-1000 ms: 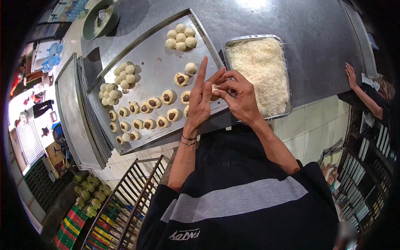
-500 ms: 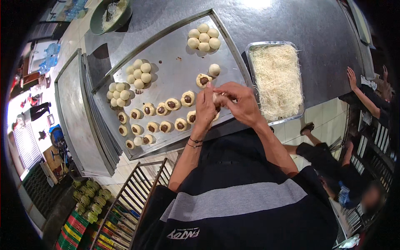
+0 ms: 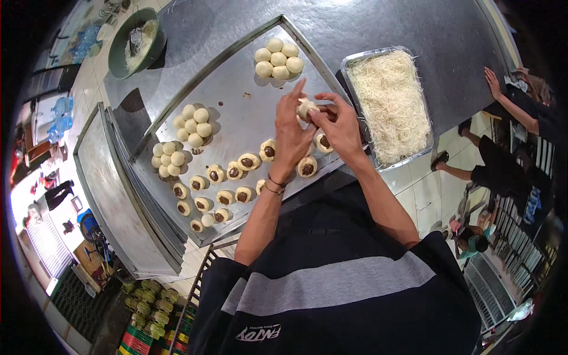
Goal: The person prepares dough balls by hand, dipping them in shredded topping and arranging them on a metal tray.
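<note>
Counter (image 3: 378, 23): grey steel, right before you.
On it: your baking tray (image 3: 236, 124), foil pan (image 3: 387, 103), green bowl (image 3: 133, 41).

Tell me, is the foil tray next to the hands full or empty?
Full. The foil tray is heaped nearly rim to rim with pale shredded strands, which hide its bottom.

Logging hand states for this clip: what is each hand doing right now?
Left hand: fingers pinching the dough piece.
Right hand: closed on the same dough piece.
</note>
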The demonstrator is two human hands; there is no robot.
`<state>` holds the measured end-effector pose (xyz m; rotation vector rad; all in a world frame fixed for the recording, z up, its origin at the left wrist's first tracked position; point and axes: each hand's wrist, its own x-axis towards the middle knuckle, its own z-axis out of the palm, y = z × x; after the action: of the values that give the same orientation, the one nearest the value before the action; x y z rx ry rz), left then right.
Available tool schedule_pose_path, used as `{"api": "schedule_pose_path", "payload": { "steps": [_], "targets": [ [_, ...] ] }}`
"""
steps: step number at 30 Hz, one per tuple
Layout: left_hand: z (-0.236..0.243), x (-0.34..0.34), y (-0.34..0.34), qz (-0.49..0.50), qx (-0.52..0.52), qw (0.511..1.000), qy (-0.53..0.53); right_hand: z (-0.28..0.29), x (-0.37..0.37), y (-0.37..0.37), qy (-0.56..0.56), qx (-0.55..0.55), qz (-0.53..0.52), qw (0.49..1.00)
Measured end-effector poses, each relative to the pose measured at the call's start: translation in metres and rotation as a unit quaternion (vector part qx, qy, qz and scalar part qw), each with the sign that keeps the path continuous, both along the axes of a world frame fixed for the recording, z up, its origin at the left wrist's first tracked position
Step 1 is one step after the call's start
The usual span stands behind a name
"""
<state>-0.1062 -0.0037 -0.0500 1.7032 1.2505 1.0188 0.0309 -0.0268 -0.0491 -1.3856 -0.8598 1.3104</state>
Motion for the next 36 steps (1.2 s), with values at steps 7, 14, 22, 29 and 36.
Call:
{"api": "schedule_pose_path", "payload": {
  "steps": [7,14,22,29,36],
  "targets": [
    [-0.058,-0.072,0.009,0.057,-0.117,0.988,0.087,-0.073,-0.003,0.032,-0.355,0.141,-0.02,0.924],
    [-0.061,-0.082,0.018,0.011,-0.212,0.95,0.228,-0.039,0.039,0.043,-0.429,0.09,0.019,0.899],
    [-0.013,-0.036,0.015,-0.012,-0.248,0.964,-0.1,-0.047,0.104,0.03,-0.594,0.185,0.095,0.777],
    [-0.033,0.038,0.018,0.003,-0.444,0.739,-0.506,-0.001,0.105,0.018,-0.114,0.056,-0.009,0.992],
    [-0.041,0.047,0.01,0.026,-0.428,0.778,-0.458,-0.011,0.054,-0.013,-0.405,0.215,0.041,0.888]
  ]
}}
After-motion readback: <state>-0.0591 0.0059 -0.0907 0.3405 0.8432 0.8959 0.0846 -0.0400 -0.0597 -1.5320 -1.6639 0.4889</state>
